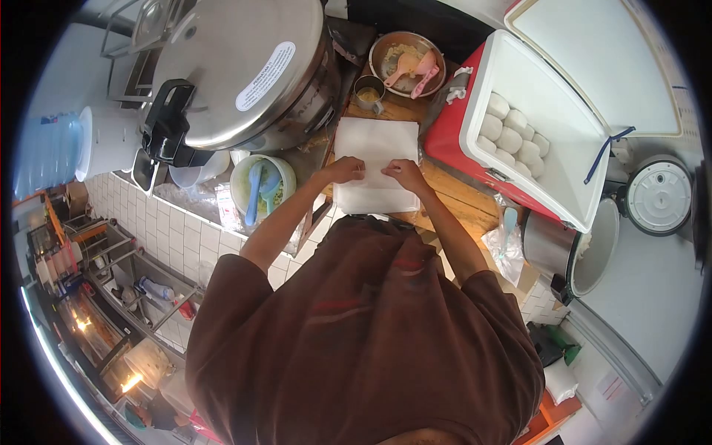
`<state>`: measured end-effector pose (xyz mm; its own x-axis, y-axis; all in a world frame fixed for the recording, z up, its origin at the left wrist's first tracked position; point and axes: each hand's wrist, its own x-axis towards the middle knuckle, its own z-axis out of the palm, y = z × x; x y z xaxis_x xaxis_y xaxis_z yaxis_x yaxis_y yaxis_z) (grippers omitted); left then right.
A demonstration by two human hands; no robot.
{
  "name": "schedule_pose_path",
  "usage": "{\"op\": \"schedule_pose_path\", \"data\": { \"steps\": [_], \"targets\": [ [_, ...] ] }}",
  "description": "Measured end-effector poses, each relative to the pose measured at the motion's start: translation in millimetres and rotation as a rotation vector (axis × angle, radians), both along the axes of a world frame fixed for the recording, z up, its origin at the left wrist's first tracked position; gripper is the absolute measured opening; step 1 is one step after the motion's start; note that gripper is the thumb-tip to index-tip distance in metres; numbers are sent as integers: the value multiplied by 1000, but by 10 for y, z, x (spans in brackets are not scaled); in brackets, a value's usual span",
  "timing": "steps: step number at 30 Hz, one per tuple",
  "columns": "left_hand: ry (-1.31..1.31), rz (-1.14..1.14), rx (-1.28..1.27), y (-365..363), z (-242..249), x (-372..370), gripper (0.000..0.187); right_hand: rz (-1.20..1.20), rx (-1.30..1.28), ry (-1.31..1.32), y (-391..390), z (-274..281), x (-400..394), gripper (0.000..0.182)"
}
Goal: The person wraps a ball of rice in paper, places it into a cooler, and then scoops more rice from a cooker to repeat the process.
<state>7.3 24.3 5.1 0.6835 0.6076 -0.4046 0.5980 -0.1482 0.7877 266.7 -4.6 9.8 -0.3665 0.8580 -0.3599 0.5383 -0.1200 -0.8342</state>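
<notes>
A pile of white paper-like sheets [377,141] lies on the wooden table [452,202] in front of me. Over its left side, my left hand [346,170] is closed, its fingertips pinched together. My right hand [403,175] faces it across a small gap, also closed in a pinch over the right side of the pile. Whatever thin thing the fingertips hold, if anything, is too small to make out. Beyond the sheets stand a metal cup [368,94] with yellowish contents and a steel bowl [374,55] with pink scoops in it.
A large lidded pressure cooker [245,67] stands at the left. Below it is a tub [288,167] with blue utensils. To the right, an open red cooler [454,111] holds several round white dough balls [510,139]. A big metal pot [545,245] and a plastic bag [504,256] are nearby.
</notes>
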Motion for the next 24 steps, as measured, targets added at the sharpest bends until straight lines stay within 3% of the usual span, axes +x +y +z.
{"op": "schedule_pose_path", "data": {
  "steps": [3, 5, 9, 11, 15, 17, 18, 20, 24],
  "targets": [
    [-46, 57, -85, 61, -38, -83, 30, -12, 20, -43, 34, -103, 1, 29],
    [-99, 177, -225, 26, -87, -116, 28, -45, -194, 79, 61, -135, 58, 25],
    [-93, 324, -158, -96, 96, -141, 25, 28, -125, 124, 55, -162, 220, 24],
    [-104, 299, 36, -97, 152, -152, 21, -17, -95, 108, 47, -142, 249, 23],
    [-145, 319, 41, -132, 15, -135, 20, 21, 18, -9, 18, -162, 200, 20],
    [91, 257, 327, -193, -19, -70, 21, -34, 16, -187, -6, -22, 84, 21],
    [89, 256, 327, -219, -20, -17, 21, -35, 15, -189, -36, -22, 39, 21],
    [358, 194, 411, -263, -23, 89, 24, -59, 237, -340, -86, -27, -57, 20],
    [394, 241, 704, -250, 190, 178, 26, -76, 495, -578, -80, 195, -189, 15]
  ]
}}
